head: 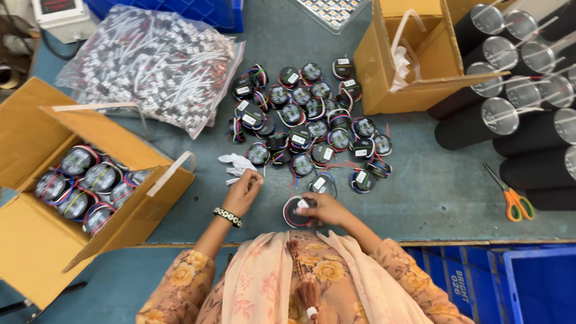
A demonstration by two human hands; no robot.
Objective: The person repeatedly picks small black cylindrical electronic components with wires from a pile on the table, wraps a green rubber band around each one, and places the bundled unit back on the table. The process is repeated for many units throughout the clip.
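Observation:
My right hand (324,208) grips a round black part (295,213) with coloured wires against the table's near edge. My left hand (245,191), with a beaded bracelet at the wrist, is pinched shut on a small white piece just left of that part; what the piece is I cannot tell. White paper scraps (236,164) lie just beyond the left hand. A heap of several like black round parts (309,123) with red, blue and white wires is spread on the grey table (420,192) beyond both hands.
An open cardboard box (36,240) at the left holds several of the round parts. A clear bag of small wired pieces (153,60) lies far left. Another cardboard box (414,54), black tubes (516,114) and orange-handled scissors (513,198) are at the right. Blue crates (528,282) stand below.

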